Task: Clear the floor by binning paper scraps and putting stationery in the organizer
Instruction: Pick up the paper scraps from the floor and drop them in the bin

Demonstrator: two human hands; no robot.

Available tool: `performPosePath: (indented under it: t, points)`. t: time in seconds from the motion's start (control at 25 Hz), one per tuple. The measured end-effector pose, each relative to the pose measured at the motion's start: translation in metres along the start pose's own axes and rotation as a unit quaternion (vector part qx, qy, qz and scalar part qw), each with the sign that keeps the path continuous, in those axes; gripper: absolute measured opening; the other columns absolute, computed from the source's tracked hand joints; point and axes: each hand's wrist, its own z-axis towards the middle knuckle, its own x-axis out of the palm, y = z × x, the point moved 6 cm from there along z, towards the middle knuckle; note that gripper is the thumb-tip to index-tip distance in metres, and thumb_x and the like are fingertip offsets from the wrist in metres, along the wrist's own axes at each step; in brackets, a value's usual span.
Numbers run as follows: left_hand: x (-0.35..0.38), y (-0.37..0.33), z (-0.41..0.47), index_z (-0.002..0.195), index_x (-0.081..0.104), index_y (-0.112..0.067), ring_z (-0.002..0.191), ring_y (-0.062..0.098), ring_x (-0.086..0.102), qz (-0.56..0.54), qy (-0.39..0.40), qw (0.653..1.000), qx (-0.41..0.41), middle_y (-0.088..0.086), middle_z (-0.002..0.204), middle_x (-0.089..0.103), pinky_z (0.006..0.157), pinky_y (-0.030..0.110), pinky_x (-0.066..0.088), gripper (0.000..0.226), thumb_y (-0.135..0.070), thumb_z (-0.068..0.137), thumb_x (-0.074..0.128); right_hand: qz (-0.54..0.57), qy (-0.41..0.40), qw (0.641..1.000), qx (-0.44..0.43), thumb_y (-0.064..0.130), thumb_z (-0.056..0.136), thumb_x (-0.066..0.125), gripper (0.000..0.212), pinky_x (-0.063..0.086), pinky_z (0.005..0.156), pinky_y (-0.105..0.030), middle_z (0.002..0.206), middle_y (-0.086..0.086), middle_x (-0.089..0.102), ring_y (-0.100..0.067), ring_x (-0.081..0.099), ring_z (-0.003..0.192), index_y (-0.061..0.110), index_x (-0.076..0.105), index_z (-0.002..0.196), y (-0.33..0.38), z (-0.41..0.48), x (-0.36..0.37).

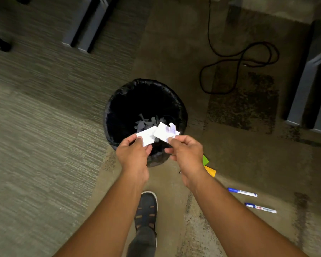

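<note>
A round bin [119, 97] lined with a black bag stands on the carpet, with several torn paper scraps [145, 121] at its bottom. Over its near rim my left hand [132, 154] pinches a white paper piece [146, 136]. My right hand [186, 153] pinches a second, crumpled white paper piece [165, 132] that touches the first. On the floor to the right lie two blue-capped white markers [242, 192] [260, 208], a green sticky note [205, 160] and an orange sticky note [210, 171], both partly hidden by my right wrist.
My shoe [146, 206] is planted just behind the bin. A black cable [237, 60] loops across the carpet at the upper right. Grey furniture legs stand at the top left [85, 25] and along the right edge [308, 75].
</note>
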Motion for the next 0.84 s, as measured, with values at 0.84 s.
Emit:
performPosePath:
  t: [0.84]
  points:
    - [0.029,0.060,-0.055,0.111,0.074,-0.018,0.089,0.023,0.078,0.099,0.165,0.981,-0.018,0.009,0.108,0.082,0.074,0.035,0.059,0.016,-0.013,0.098,0.065,-0.033,-0.153,0.987,0.033,0.006,0.091,0.068,0.029,0.053,0.064,-0.038,0.108,-0.012,0.074,-0.022,0.064,0.074,0.017,0.062,0.117,-0.085,0.011,-0.146]
